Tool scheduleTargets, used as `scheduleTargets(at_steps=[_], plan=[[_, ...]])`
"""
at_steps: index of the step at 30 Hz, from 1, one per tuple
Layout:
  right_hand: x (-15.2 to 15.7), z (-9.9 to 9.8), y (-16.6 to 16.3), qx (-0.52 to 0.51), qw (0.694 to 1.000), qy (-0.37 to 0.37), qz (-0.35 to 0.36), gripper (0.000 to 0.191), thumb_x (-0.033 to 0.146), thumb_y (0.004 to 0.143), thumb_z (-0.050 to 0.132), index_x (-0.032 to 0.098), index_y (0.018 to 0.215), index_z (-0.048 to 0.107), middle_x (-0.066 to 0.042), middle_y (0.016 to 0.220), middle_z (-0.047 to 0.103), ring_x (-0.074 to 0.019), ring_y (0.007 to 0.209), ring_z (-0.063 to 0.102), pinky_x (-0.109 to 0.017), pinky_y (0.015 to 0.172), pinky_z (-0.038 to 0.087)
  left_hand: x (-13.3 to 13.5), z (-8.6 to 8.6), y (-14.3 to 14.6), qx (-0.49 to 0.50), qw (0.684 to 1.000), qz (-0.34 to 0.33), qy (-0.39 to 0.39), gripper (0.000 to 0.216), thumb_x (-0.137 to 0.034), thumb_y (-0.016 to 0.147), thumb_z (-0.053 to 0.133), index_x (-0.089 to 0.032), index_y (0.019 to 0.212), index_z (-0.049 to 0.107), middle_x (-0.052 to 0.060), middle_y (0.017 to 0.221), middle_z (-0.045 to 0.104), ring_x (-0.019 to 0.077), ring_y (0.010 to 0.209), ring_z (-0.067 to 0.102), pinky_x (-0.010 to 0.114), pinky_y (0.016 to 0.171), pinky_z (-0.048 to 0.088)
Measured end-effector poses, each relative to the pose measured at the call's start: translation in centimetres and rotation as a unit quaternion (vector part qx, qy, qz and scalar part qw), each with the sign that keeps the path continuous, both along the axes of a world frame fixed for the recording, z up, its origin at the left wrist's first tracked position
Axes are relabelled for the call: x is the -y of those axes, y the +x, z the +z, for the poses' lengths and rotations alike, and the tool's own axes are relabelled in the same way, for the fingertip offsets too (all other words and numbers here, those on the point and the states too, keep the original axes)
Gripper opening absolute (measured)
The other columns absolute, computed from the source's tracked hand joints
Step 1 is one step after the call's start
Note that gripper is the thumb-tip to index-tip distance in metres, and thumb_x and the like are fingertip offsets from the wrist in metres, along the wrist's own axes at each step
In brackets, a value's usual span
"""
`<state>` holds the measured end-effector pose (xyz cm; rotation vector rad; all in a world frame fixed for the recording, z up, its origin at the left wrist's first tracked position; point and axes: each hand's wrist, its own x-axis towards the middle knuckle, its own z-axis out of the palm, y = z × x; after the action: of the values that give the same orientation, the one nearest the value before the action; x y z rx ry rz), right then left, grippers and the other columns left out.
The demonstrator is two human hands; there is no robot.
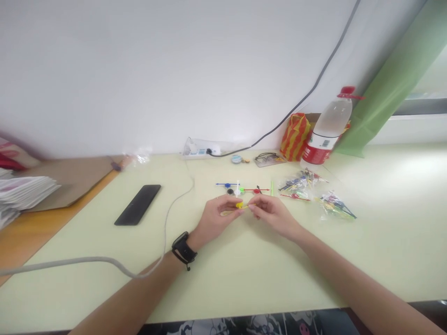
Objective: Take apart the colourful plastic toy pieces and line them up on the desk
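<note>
My left hand (220,217), with a black watch (184,247) on its wrist, pinches a small yellow round plastic piece (239,205). Opposite it, my right hand (273,213) pinches a thin yellow plastic pointer (250,206), whose left end meets or nearly meets the round piece; I cannot tell if they are joined. Just beyond the fingers lie small plastic arrow spinners: a blue one (227,185), a white one (238,190) and a red one (257,190). Black and green round parts are among them. A light green strip (272,188) lies to their right.
Clear bags of coloured plastic parts (301,184) (335,205) lie right of my hands. Behind stand a large water bottle (326,128), a striped bag (295,137) and a power strip (200,151). A black phone (138,205) lies left; a grey cable (166,218) crosses my left forearm.
</note>
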<state>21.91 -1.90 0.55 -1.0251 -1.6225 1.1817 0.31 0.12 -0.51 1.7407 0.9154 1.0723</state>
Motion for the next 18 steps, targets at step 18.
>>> scheduleTargets(at_steps=[18], plan=[[0.15,0.31,-0.03,-0.062,0.997,-0.052,-0.002,0.027,0.046,0.088,0.073,0.02,0.094,0.068,-0.002,0.084,0.066,-0.0158,0.071,0.061,-0.034,0.072,0.052,0.29,0.56,-0.24,-0.073,0.995,-0.009,0.069,0.019,-0.035,0.089,0.076,-0.021,0.101,0.079,0.007,0.098,0.077,0.0201,0.088,0.072,0.031,0.081,0.061]])
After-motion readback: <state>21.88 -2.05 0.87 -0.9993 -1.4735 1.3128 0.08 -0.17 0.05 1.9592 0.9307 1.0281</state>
